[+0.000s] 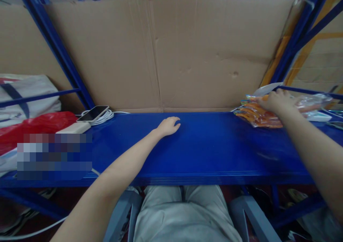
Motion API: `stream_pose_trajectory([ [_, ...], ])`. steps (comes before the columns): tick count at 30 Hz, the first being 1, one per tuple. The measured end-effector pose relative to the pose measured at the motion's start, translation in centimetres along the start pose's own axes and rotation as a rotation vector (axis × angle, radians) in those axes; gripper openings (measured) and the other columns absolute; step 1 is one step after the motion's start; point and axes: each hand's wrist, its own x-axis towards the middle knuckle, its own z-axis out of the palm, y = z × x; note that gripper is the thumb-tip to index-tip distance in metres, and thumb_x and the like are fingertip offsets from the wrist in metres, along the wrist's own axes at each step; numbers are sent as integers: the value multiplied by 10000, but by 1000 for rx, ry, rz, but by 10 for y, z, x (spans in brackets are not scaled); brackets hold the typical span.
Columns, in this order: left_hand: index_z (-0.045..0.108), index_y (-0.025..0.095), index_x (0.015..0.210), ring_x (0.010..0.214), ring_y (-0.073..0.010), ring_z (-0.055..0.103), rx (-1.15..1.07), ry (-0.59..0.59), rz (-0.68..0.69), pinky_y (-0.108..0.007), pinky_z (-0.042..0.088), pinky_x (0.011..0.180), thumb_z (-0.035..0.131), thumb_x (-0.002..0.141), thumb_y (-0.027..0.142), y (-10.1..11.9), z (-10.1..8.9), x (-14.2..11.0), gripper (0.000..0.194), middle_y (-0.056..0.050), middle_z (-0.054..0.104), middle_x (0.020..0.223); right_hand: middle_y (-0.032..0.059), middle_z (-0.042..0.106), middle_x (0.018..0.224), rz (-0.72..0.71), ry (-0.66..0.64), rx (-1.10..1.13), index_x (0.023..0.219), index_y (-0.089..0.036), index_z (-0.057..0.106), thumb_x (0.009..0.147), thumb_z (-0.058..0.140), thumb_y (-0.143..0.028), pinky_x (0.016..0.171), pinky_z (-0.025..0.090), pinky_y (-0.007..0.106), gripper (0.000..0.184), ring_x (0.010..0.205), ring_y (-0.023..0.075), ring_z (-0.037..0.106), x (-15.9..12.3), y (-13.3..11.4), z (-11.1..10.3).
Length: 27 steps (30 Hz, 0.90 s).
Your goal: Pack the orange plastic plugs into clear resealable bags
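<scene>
My left hand (169, 126) rests on the blue metal tabletop (203, 145) near its middle. Its thumb and fingers are apart, and nothing is between them. At the back right lies a pile of clear plastic packets with orange contents (254, 114). My right hand (280, 100) is on top of this pile, its fingers curled over an orange packet. The fingertips are partly hidden against the plastic. Loose clear wrapping (313, 100) sticks out to the right of that hand.
A phone (94, 113) lies on a coiled white cable (107, 117) at the back left. Beside it are a white box (73, 128) and a red plastic bag (40, 126). Cardboard (187, 56) walls the back, between blue posts (57, 45). Grey chair arms (253, 213) flank my legs.
</scene>
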Motion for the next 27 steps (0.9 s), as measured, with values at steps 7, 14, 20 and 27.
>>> stream_pose_trajectory([
  [7,550,118,1283,1257,-227,511,-9,-34,14,-329,398,1052,438,903,320,-5,7,1,445,-116,555,1359,235,349,1487,-318,-203,251,1291,-104,525,858,578,-325,1053,178,658,490,1378,378,300,-39,-113,3],
  [14,525,103,1301,1286,-214,479,-9,-34,72,-321,376,1070,395,925,322,-10,22,6,455,-123,524,1390,176,486,1410,-606,-294,280,1222,-116,604,936,392,-287,1068,347,510,395,1282,306,480,-85,-172,49],
  [20,489,85,1339,1320,-211,438,2,-106,69,-323,333,1099,340,944,313,-6,26,6,480,-125,489,1423,131,598,1303,-621,-427,409,1227,-112,622,932,381,-244,1057,406,348,403,1236,233,538,-88,-168,68],
  [27,507,125,1321,1309,-244,444,109,-45,-95,-414,337,1090,355,939,326,4,13,-3,458,-128,492,1419,150,576,1326,-609,-456,427,1261,-78,597,926,381,-231,1069,397,377,428,1253,260,521,-86,-167,74],
])
